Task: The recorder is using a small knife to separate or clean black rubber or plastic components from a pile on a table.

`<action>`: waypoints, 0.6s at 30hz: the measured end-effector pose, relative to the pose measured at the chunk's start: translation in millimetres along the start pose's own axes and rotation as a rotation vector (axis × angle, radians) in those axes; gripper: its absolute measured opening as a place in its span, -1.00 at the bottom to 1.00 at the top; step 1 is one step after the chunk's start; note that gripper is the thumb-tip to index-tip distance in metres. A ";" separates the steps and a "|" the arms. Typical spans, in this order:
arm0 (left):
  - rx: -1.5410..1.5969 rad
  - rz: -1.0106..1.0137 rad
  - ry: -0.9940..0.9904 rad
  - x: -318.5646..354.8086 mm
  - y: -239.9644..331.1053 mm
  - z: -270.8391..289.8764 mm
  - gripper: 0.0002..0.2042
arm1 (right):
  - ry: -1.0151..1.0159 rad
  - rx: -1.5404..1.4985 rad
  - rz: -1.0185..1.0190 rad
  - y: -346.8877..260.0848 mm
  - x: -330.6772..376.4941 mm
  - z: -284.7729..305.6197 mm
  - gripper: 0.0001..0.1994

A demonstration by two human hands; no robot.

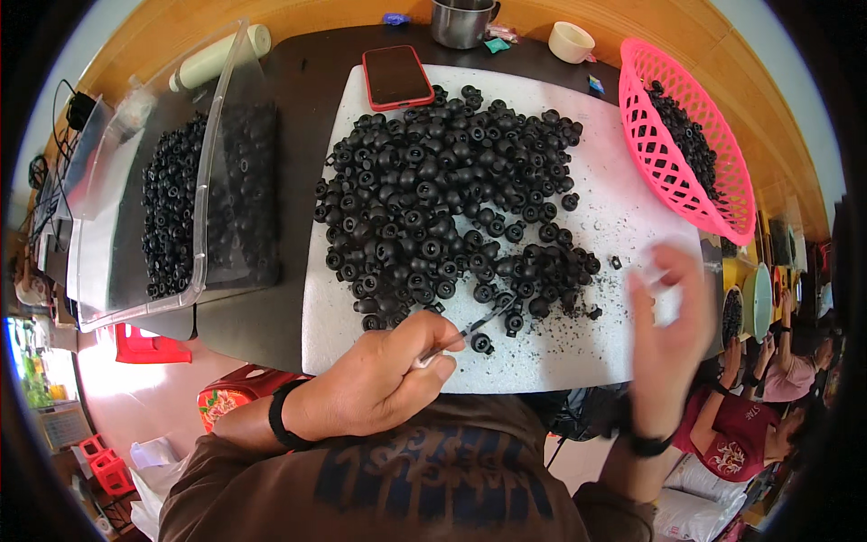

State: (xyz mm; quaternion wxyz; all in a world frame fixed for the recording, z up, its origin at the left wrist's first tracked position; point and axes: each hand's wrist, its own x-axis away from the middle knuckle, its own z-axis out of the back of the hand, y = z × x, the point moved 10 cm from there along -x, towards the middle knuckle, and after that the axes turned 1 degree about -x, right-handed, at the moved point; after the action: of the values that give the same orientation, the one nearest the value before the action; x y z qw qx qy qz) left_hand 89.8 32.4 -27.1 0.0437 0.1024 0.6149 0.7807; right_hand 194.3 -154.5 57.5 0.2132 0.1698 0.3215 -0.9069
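A large heap of small black rounded parts with ring-like holes lies on a white foam board. My left hand is closed around a slender metal tool, whose dark tip reaches toward the parts at the heap's near side. One black part sits apart, close to this tool. Above the board's right edge is my right hand, smeared by motion. Something white shows by its fingers, but whether it holds anything is unclear. Black crumbs are scattered between my hands.
A clear plastic bin with black parts stands at left, a pink perforated basket with more at far right. A red-edged phone, metal cup and cream bowl are at the back. Other people sit to the right.
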 end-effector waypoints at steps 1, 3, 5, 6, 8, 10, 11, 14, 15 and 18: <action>0.022 0.007 0.001 -0.4 -2.4 0.7 -0.81 | -0.111 -0.079 0.036 -9.7 17.6 -19.9 -0.74; 0.064 0.014 -0.006 -2.0 -1.1 0.8 -0.79 | -0.237 -0.147 0.049 -22.4 36.9 -46.6 -0.77; 0.049 -0.024 -0.019 -5.6 0.5 -1.1 -0.78 | -0.268 -0.131 0.010 -22.9 45.2 -63.4 -0.80; 0.041 -0.042 -0.022 -6.6 2.0 -1.2 -0.77 | -0.256 -0.085 0.038 -24.5 44.6 -66.4 -0.80; 0.059 -0.034 -0.059 -7.5 3.0 -3.6 -0.78 | -0.233 0.009 0.095 -27.5 42.3 -70.1 -0.80; 0.073 -0.024 -0.068 -7.7 2.3 -4.1 -0.78 | -0.234 0.004 0.104 -26.2 43.0 -71.7 -0.79; 0.079 -0.018 -0.060 -7.8 1.5 -3.8 -0.77 | -0.235 0.001 0.109 -25.3 43.6 -71.7 -0.78; 0.068 -0.038 -0.017 -7.2 1.5 -1.2 -0.76 | -0.244 -0.083 0.077 -19.2 47.2 -73.3 -0.75; 0.061 -0.059 -0.004 -7.4 3.1 -0.6 -0.75 | -0.253 -0.213 -0.023 -13.6 50.2 -71.5 -0.75; 0.040 -0.123 0.006 -9.4 13.0 -1.7 -0.75 | -0.257 -0.635 -0.284 -9.1 65.1 -64.7 -0.76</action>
State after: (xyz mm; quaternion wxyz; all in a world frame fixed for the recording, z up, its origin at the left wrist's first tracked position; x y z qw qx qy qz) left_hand 99.3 25.9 -15.9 0.0877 0.0632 0.6356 0.7644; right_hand 145.4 -123.8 -14.3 0.1657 -0.0665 0.5779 -0.7963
